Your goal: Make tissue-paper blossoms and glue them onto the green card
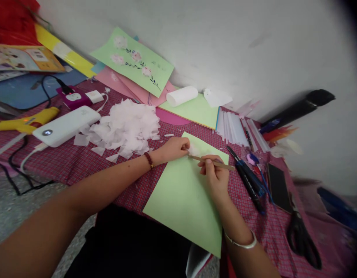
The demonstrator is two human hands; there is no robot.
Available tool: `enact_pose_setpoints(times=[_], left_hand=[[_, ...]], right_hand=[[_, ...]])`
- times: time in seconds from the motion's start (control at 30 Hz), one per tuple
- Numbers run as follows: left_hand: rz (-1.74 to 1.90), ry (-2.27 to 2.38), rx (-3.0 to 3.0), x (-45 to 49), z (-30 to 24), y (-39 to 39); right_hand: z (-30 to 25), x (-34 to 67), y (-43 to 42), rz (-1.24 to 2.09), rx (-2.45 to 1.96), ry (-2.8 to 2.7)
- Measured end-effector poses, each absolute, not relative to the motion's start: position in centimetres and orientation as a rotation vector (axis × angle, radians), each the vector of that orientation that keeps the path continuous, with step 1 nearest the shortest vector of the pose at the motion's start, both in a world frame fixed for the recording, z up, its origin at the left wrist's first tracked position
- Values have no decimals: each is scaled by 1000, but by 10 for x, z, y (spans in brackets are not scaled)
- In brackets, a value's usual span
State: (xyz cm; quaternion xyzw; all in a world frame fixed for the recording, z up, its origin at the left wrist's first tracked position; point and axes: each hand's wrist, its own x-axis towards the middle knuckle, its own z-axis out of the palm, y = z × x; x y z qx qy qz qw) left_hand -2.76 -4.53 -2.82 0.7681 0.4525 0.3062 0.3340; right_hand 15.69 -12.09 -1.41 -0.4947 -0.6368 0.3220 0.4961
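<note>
Home craft corner: checkered tablecloth [80, 162] against a wall, with glue gun [24, 121], tissue scraps [126, 125], coloured paper [132, 61] and scissors [301, 235] on it.

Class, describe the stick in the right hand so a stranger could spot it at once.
Find the red checked tablecloth, then the plain green sheet at its middle. Near the sheet's far edge, the right hand holds a thin wooden stick. Unlike the dark pens beside it, it is pale brown.

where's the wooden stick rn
In the head view, the wooden stick is near centre, held in the right hand over the green paper sheet, its tip at the white tissue bit pinched by the left hand.
</note>
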Motion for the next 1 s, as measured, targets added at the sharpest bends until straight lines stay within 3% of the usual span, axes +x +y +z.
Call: enact_pose_setpoints(times=[0.33, 0.53, 0.77, 1.0], left_hand=[[860, 1307, 2248, -35, -7, -62], [299, 1107, 2916, -31, -2, -123], [238, 1128, 3032, -21, -9, -134], [274, 1091, 2948, -28, 3, -131]], right_hand=[[-25, 160, -119, 610, -1272, -1840], [-22, 160, -127, 349, -1148, -2226], [-21, 155, -127, 106, -1152, -2354], [-27, 161, -124, 227, -1143, -2223]])
